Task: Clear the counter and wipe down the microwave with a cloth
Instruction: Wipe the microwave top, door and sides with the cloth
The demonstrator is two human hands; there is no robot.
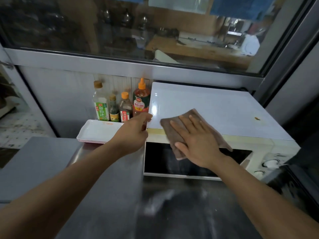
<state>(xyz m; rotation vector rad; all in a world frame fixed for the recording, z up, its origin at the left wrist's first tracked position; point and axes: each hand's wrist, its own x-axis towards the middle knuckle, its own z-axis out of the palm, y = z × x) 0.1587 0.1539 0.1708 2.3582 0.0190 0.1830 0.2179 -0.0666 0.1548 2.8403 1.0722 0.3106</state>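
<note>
The right hand (196, 142) lies flat, fingers straight and spread, pressing a brown cloth (174, 135) onto the front left part of the microwave (224, 109) top; the cloth hangs over the front edge onto the dark door (164, 163). The left hand (136, 130) reaches to the microwave's front left corner, its fingers curled at the edge of the white top; whether they grip it or only touch it I cannot tell. The microwave stands at the right of the steel surface (107, 187), its knobs (269, 163) at the far right of the front. Just left of it, against the wall, stand four bottles (124, 107): the tallest, orange-capped, touches or nearly touches the microwave's side. In front of the bottles lies a stack of white trays (96, 131). A window (138, 31) runs above.
</note>
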